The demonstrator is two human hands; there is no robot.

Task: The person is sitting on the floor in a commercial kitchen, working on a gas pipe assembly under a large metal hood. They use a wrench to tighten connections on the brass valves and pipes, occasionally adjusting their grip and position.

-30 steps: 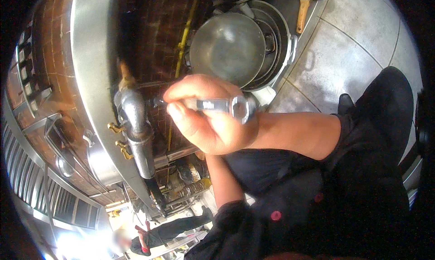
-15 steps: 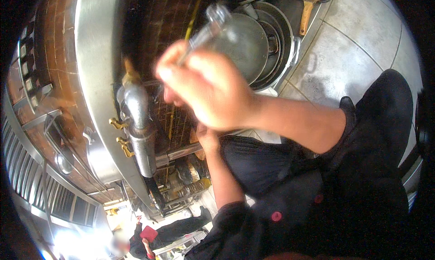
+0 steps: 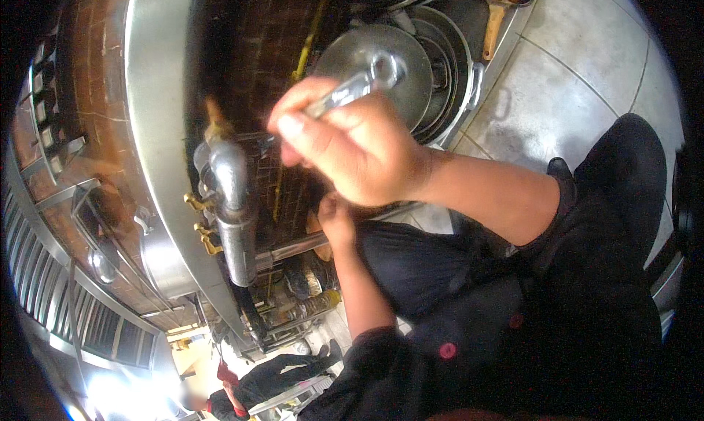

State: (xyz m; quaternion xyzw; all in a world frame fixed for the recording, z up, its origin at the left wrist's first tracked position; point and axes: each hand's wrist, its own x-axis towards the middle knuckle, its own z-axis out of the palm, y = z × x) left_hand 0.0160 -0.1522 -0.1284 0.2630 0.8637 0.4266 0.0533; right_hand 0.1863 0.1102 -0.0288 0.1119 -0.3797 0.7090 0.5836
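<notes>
My right hand (image 3: 359, 153) is closed around a shiny metal wrench (image 3: 352, 91). Its ring end sticks out past the fingers, in front of a round grey pan or lid. Just left of the fingertips, the wrench's other end is mostly hidden. Below and partly behind the right hand, my left hand (image 3: 336, 219) has its fingers curled beside a metal bar (image 3: 293, 251); what they grip, if anything, cannot be made out. Left of both hands is a thick grey metal pipe (image 3: 229, 175) with brass valves (image 3: 199, 238) beside it.
Stacked dark pans and a large pot (image 3: 469, 61) stand at the upper right, near a wooden-handled utensil (image 3: 493, 28). A long steel edge (image 3: 158, 113) runs down the left. Pale floor tiles (image 3: 572, 69) lie to the right. Another person (image 3: 275, 373) is at the lower left, holding something red.
My right hand has moved slightly right, and the wrench's ring end has swung right and down. My left hand has barely moved. The other person has shifted a little.
</notes>
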